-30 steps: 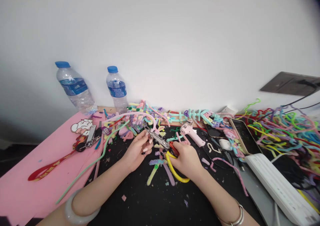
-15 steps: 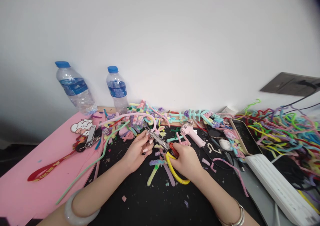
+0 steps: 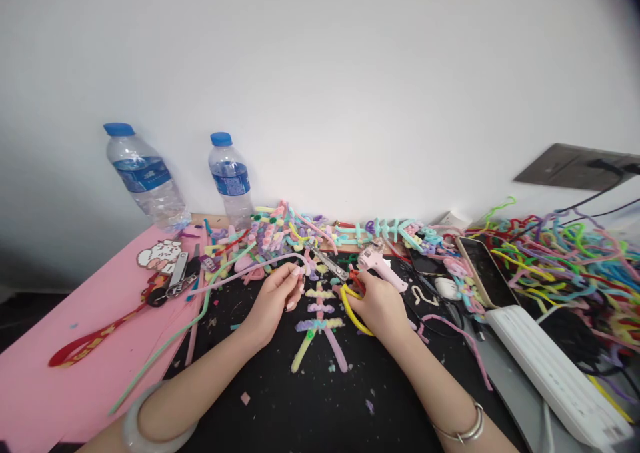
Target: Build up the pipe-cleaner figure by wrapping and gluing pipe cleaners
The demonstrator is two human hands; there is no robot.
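My left hand [image 3: 275, 299] is closed in a pinch on the bent end of a pale pink pipe cleaner [image 3: 250, 264], whose length trails off to the left. In my right hand [image 3: 377, 303] is a pair of scissors [image 3: 331, 265] with red and yellow handles, its blades pointing up and left, apart from the pink strand. Between my hands, on the black mat, lies a fishbone-shaped piece of fuzzy pipe cleaners [image 3: 320, 308] with a yellow and a lilac leg. Just beyond my right hand rests a pink glue gun [image 3: 383, 269].
Colourful pipe-cleaner pieces [image 3: 280, 229] pile along the wall, and a tangle of strands [image 3: 565, 253] lies at the right. Two water bottles [image 3: 230, 179] stand at the back left. A phone [image 3: 487, 273] and a white power strip [image 3: 555, 373] lie right; pink board [image 3: 115, 319] lies left.
The scissors have moved right, away from my left hand. The pink pipe cleaner has dropped lower with my left hand. The fishbone piece between my hands is now more fully visible.
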